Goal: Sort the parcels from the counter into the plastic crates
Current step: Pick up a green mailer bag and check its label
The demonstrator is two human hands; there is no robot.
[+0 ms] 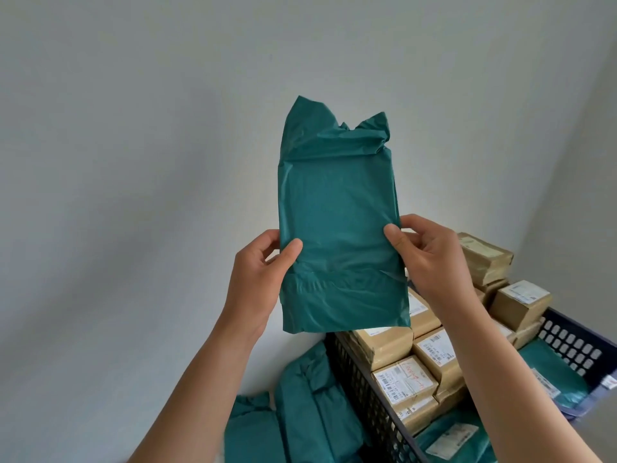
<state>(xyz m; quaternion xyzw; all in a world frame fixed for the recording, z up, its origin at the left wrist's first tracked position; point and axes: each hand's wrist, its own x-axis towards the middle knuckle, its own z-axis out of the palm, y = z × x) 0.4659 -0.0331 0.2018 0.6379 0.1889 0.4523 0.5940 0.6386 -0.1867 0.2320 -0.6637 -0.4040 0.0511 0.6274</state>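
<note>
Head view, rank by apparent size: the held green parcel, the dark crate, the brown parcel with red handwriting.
1. dark crate, though the frame cuts it off.
2. held green parcel, enlarged by nearness to the camera.
3. brown parcel with red handwriting, smallest.

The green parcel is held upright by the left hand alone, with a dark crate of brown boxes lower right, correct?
No. The head view shows both hands gripping the green parcel: left hand on its left edge, right hand on its right edge. The dark crate of brown boxes does sit lower right.
</note>
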